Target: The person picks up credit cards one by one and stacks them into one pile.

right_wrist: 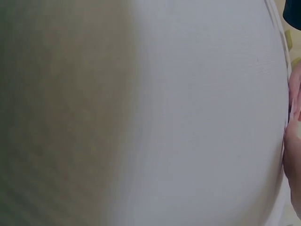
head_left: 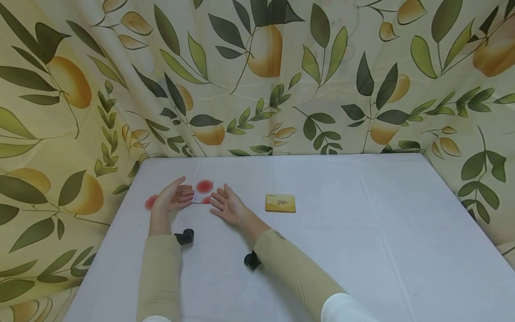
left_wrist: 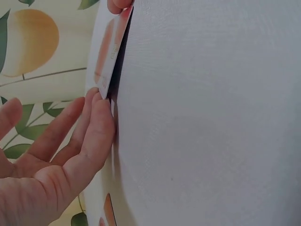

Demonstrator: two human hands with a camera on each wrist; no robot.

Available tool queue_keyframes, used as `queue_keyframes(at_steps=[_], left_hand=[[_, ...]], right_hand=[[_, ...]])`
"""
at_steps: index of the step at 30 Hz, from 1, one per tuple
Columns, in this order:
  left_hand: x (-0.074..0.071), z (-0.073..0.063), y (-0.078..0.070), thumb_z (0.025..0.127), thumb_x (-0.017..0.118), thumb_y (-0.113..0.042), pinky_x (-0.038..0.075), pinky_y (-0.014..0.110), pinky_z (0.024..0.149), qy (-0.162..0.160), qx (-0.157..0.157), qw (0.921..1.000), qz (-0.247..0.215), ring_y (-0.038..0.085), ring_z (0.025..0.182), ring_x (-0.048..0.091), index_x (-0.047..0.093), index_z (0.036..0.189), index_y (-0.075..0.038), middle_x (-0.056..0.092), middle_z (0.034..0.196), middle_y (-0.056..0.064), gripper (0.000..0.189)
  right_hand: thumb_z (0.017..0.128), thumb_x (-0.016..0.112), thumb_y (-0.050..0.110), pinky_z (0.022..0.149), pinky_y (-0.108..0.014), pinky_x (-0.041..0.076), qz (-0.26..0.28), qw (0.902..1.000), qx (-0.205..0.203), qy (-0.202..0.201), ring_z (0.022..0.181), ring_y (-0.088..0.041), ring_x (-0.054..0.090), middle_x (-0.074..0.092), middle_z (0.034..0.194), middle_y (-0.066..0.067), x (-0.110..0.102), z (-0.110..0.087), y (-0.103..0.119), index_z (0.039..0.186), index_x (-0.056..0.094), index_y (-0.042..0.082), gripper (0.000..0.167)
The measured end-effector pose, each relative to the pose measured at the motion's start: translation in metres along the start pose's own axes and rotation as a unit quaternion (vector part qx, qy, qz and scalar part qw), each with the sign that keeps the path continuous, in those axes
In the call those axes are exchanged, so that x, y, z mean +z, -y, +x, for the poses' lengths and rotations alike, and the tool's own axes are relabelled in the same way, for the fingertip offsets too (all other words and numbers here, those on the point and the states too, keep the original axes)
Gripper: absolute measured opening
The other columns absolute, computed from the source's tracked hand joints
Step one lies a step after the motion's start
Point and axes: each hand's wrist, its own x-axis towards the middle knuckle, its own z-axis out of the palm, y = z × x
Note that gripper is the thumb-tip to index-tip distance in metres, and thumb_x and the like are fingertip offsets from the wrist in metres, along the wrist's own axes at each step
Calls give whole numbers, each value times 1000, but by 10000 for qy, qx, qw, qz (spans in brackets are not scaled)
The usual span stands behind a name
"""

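A white card with red round fruit prints (head_left: 204,186) lies between the two hands, seen edge-on in the left wrist view with a dark shadow under it. My left hand (head_left: 175,197) is turned palm up, its extended fingertips touching the card's left edge. From the opposite side, the fingers of my right hand (head_left: 229,205) reach the card's right edge, also palm up. In the left wrist view, the left fingers (left_wrist: 96,127) meet one end of the card (left_wrist: 109,52); right fingertips (left_wrist: 120,4) show at the other end. A blurred sleeve fills much of the right wrist view.
A gold card (head_left: 280,203), possibly a small stack, lies right of the hands. Another red-printed item (head_left: 150,202) shows partly behind the left hand. Black wrist cameras (head_left: 187,237) sit by both sleeves. A fruit-patterned curtain (head_left: 338,112) borders the white table (head_left: 362,250).
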Motion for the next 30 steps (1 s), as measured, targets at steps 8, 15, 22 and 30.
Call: queue_keyframes(at_steps=[8, 15, 22, 30], left_hand=[[0, 2, 3, 94, 40, -46, 38, 36, 101, -79, 54, 10000, -12, 22, 108, 52, 31, 139, 2, 40, 135, 19, 66], [1, 0, 5, 95, 39, -43, 39, 36, 100, -60, 188, 9998, -20, 21, 107, 53, 29, 140, 4, 37, 138, 21, 65], [2, 1, 9, 95, 40, -41, 46, 31, 92, -169, 292, 9994, 95, 17, 101, 56, 33, 137, 5, 43, 134, 21, 62], [0, 4, 17, 94, 47, -37, 49, 34, 88, -34, 400, 9990, -213, 18, 96, 59, 40, 133, 6, 54, 123, 19, 58]], right_hand=[[99, 24, 43, 110, -46, 21, -52, 10000, -47, -17, 135, -33, 22, 19, 149, -18, 0, 0, 0, 146, 10, 1, 64], [100, 26, 40, 110, -47, 20, -91, 9999, -103, -16, 135, -35, 21, 18, 149, -19, 1, 0, 0, 146, 10, 2, 62], [100, 27, 38, 110, -46, 22, -155, 9996, -195, -93, 134, -35, 25, 22, 147, -22, -1, 0, 1, 145, 13, -1, 61], [99, 31, 39, 107, -44, 28, -526, 9982, -46, -280, 128, -36, 36, 31, 143, -23, -4, -3, 8, 144, 18, -1, 61]])
